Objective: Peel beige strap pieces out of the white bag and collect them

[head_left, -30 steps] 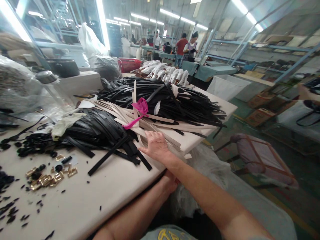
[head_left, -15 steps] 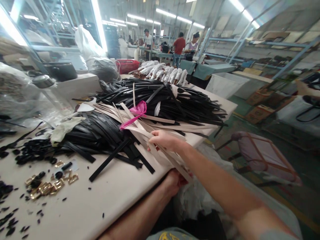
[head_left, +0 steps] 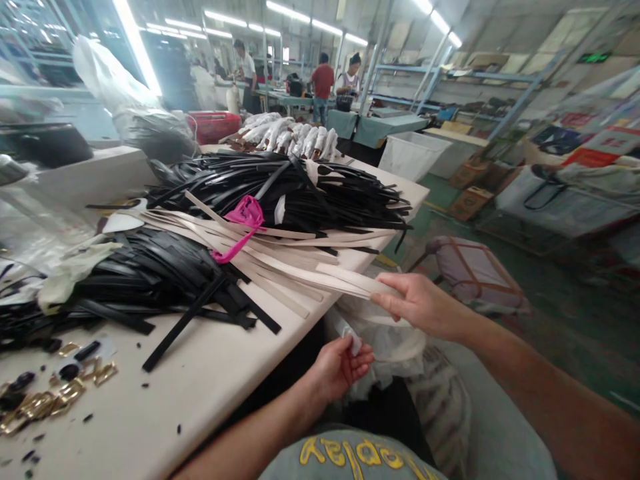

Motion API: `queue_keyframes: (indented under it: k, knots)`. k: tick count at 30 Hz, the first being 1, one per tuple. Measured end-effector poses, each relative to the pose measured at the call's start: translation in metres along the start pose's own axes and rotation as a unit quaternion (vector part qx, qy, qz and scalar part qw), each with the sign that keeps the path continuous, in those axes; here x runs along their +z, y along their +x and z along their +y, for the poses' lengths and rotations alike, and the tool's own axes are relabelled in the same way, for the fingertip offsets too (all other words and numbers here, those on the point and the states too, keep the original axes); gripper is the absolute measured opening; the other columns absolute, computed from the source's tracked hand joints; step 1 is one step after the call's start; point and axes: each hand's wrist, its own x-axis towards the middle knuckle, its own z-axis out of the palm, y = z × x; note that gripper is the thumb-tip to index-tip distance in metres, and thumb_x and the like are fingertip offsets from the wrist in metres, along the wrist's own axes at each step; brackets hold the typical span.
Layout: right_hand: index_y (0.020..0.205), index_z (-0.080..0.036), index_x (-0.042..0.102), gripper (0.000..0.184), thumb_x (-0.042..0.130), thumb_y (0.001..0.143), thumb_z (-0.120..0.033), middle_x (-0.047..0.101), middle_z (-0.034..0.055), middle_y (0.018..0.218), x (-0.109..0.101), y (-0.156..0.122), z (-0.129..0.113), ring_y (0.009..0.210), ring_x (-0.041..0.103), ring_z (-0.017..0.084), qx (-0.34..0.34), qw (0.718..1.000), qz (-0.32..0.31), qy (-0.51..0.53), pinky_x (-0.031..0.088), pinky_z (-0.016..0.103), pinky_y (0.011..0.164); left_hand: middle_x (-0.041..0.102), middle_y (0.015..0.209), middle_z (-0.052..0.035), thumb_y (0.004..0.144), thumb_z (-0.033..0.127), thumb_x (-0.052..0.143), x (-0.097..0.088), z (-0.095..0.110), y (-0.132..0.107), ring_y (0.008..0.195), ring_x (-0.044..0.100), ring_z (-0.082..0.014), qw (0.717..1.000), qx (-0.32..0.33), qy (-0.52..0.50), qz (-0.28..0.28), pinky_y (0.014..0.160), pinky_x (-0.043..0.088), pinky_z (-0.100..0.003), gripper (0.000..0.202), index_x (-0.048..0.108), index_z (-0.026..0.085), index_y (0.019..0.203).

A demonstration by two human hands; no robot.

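Note:
My right hand (head_left: pixel 423 305) is closed on the ends of a few beige straps (head_left: pixel 345 279), holding them out past the table's right edge. The straps run back to a beige bundle (head_left: pixel 210 230) tied with a pink ribbon (head_left: pixel 244 215). Below the table edge, my left hand (head_left: pixel 340 365) pinches the rim of a white plastic bag (head_left: pixel 385 337). Black straps lie in one pile (head_left: pixel 165 280) left of the beige bundle and in a larger heap (head_left: pixel 280 190) behind it.
Gold buckles (head_left: pixel 45 397) and small black parts lie at the white table's (head_left: pixel 210 380) near left. Plastic bags (head_left: pixel 145 127) and white rolled pieces (head_left: pixel 290 137) stand at the back. A stool (head_left: pixel 475 277) stands on the floor to the right. People work at far benches.
My right hand went from lying flat on the straps to gripping a few beige ones and drawing them right, off the table edge. My left hand came into view at the bag.

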Motion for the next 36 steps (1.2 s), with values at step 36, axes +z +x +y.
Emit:
queue_keyframes:
  k: [36]
  knots:
    - [0.098,-0.018,0.073,0.046,0.066,0.082,-0.061,0.075,0.0094,0.096,0.19,-0.274,0.145,0.084,0.07,0.022,0.312,0.811,0.265,0.417,0.058,0.035,0.077,0.053,0.057,0.0037,0.106,0.028,0.029,0.054,-0.024,-0.018,0.037,0.042,-0.0029,0.995,-0.021,-0.099,0.007,0.036,0.029,-0.014,0.042,0.058,0.014,0.079]
